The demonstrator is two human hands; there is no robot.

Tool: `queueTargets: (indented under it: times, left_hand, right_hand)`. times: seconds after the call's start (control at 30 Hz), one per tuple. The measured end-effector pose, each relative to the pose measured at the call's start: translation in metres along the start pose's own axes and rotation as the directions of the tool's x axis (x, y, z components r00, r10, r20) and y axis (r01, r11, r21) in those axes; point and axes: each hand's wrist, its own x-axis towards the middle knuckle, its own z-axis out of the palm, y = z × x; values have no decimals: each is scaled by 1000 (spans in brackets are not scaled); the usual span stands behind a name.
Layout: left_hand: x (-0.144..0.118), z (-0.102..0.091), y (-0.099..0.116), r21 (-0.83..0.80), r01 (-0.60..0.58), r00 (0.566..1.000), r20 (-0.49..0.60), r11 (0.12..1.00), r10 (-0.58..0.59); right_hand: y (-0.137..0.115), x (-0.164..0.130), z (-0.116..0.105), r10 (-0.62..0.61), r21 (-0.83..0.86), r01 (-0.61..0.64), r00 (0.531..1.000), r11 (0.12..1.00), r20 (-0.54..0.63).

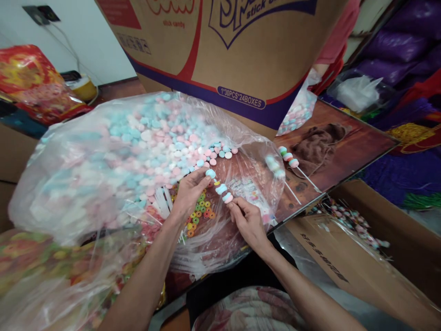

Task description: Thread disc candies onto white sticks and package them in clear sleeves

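Here, your bare left hand (189, 189) pinches a pale-blue, rounded candy (210, 173) between thumb and fingers, at the upper end of a short skewer of pastel candies (221, 189). Your right hand (248, 221) grasps the skewer's lower end, thumb and forefinger closed just below a pink-and-white piece; stick itself hidden by fingers. Skewer is held tilted above the reddish-brown table (365, 142), in front of you. Below and left of it: small, multicoloured ring candies (200, 214). Beyond your left hand, pastel button-shaped candies (165, 142) fill a clear plastic bag (253, 140). Right of bag, a blue-and-pink candy stick (288, 157) lies beside a crumpled brown cloth (319, 145).
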Motion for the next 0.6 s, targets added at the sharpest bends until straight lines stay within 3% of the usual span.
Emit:
queueTargets:
  times: [0.37, 0.6]
  left_hand:
    - [-2, 1, -4, -29, 12, 1000, -3, 999, -12]
    - [-4, 5, -3, 18, -90, 996, -22, 996, 90]
  right_hand:
    - [0, 0, 1, 11, -31, -11, 1000, 999, -9]
    - [0, 1, 0, 10, -44, -10, 1000, 999, 0]
